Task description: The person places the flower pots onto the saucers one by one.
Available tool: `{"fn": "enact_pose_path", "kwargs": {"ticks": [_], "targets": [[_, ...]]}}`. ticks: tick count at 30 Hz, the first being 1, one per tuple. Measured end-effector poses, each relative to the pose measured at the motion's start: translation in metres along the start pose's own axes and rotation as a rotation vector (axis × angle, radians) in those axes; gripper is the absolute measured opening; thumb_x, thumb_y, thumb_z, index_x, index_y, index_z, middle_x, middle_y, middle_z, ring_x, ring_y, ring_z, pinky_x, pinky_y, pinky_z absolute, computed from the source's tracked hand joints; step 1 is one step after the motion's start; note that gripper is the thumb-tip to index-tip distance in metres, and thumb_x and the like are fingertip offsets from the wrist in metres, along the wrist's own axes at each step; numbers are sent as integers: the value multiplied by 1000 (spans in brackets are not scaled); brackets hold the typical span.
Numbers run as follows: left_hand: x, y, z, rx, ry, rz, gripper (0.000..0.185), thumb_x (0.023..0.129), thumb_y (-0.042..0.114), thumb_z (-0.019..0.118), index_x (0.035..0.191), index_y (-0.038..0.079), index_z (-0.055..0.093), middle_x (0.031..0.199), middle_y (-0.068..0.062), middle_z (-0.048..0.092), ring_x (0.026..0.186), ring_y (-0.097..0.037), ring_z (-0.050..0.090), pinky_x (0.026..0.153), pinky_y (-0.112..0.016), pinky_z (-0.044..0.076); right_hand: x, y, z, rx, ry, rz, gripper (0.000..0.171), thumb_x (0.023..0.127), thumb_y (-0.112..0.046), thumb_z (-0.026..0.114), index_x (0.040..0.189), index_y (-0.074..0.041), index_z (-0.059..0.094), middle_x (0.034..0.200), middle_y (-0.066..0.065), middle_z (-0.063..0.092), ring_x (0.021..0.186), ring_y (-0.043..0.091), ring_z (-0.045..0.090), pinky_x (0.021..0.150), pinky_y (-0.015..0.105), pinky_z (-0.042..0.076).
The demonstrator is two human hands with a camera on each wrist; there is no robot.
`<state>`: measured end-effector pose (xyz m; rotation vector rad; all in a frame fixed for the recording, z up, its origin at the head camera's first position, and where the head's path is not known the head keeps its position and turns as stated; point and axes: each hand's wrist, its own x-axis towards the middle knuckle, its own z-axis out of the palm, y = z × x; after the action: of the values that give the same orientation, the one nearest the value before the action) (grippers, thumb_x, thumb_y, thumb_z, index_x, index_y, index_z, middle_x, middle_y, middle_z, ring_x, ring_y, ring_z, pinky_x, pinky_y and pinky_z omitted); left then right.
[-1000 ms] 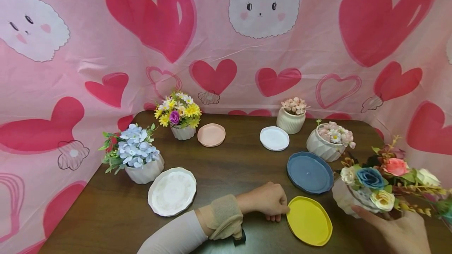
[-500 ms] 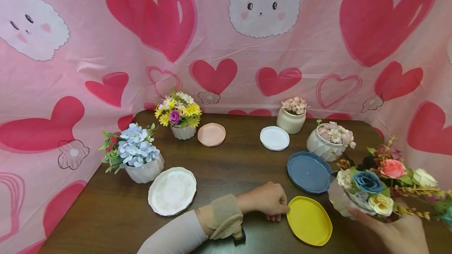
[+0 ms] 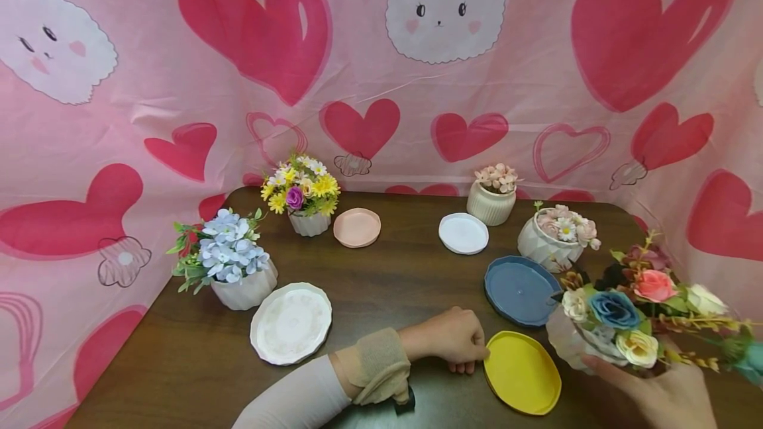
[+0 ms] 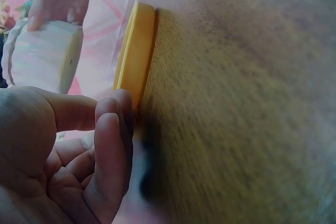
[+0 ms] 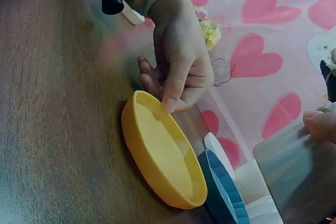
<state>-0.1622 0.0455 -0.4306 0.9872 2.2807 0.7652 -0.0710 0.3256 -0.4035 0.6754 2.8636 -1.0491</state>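
- The head view is bright and evenly lit, with soft, faint shadows beneath the pots on the desk [image 3: 393, 283].
- Its edges bend in fisheye fashion; the backdrop [image 3: 357, 51] bows.
- The left wrist view is soft throughout, the wood grain smeared.
- The right wrist view blurs at the upper left and at the near white pot [image 5: 294, 166].

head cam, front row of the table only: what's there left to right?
White plate → left hand → yellow plate → white pot of mixed flowers, gripped from below by the right hand.
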Motion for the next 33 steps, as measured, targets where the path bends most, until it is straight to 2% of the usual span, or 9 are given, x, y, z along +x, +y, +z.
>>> {"fn": "enact_pose_path", "kwargs": {"ticks": [5,10,15,21,23,27,30,32,33], "targets": [[0,1,0,2,-4,0,38,98,20,60,62,16,69,49,11,60,39,-3,57,44,-17,50,-2,-2,-2,42,-33,-25,105,84,-51,74,155,2,17,149,36,34,126,53,34,99,72,34],[0,1,0,3,-4,-8,38,98,20,60,61,17,69,49,11,60,39,-3,57,44,-17,50,-5,-4,2,7,-33,4,103,83,-53,75,151,5,24,146,37,37,124,53,38,96,68,39],[0,1,0,1,1,-3,38,98,20,60,61,16,69,49,11,60,38,-3,56,44,-17,50,-5,-4,4,2,-34,-48,100,82,-50,77,149,6,28,144,37,40,123,50,41,91,62,43],[0,0,0,-7,-1,3,38,98,20,60,62,16,69,49,11,61,39,-3,57,44,-17,50,-2,-1,5,-3,-68,-89,100,83,-51,75,151,3,26,143,34,43,119,47,45,75,27,48],[0,0,0,-8,0,0,38,98,20,60,62,16,69,49,10,61,39,-3,57,44,-17,50,-2,1,5,5,-58,-104,100,83,-50,76,152,2,26,144,33,43,118,39,48,72,18,44],[0,1,1,-7,1,-9,38,98,21,60,61,16,69,49,10,61,39,-3,57,44,-17,50,-4,4,7,39,-35,-152,95,82,-44,78,151,-1,30,143,29,46,101,-9,44,64,4,32],[0,1,1,-6,3,-17,38,98,20,61,61,16,69,49,10,61,39,-3,57,44,-17,50,-5,1,8,24,-57,-134,93,82,-46,78,148,1,33,141,32,48,105,-3,51,73,11,43],[0,2,1,-5,3,-21,38,98,20,61,61,16,69,49,10,61,39,-3,57,43,-17,50,-5,-1,8,11,-105,-92,96,83,-51,75,149,3,31,143,34,45,116,23,54,83,28,50],[0,2,1,-2,5,-21,38,98,20,61,61,16,69,49,10,61,39,-3,57,43,-17,50,-5,-1,8,7,-121,-81,96,83,-53,74,148,4,31,143,34,45,113,22,56,82,30,51]]}}
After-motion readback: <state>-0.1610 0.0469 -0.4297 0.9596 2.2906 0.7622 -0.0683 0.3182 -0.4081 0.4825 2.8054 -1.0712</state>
